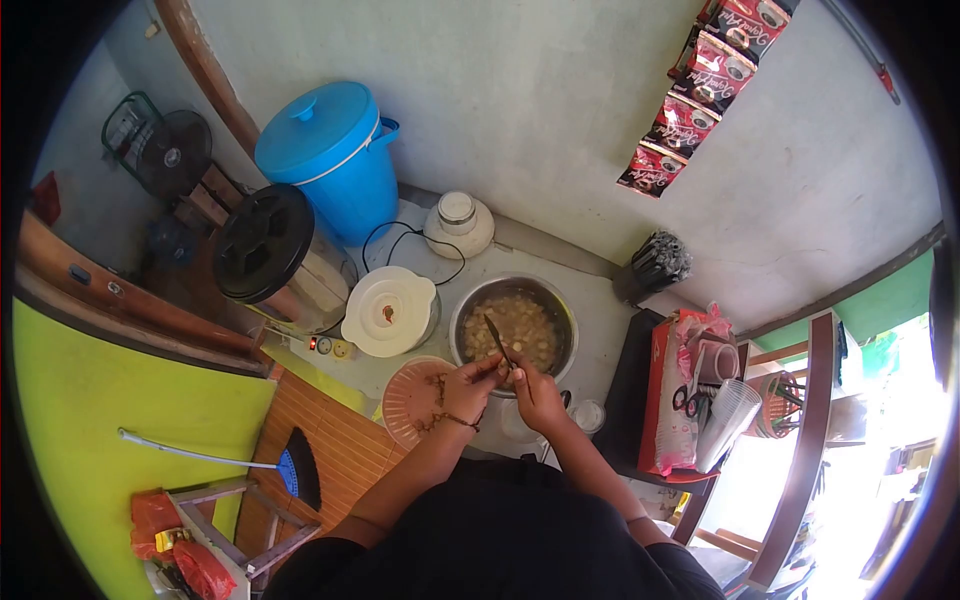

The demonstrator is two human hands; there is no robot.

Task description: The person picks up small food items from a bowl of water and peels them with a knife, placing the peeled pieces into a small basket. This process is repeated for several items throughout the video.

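Note:
Both hands meet over the near rim of a metal bowl (568,362) that holds many pale chunks in cloudy liquid. A dark knife (494,330) points up and left from my right hand (540,398), whose fingers are closed around its lower end. My left hand (470,388), with a bracelet at the wrist, is pinched close beside the blade; what it holds is too small to name. Just left of the hands lies a pink ribbed plate (398,408) with brown scraps on it.
Behind the plate stand a white lidded container (375,325), a blue bucket (340,180) and a black-lidded container (265,245). A white round jar (462,232) is near the wall. At right, a red box (665,400) holds plastic cups (728,415).

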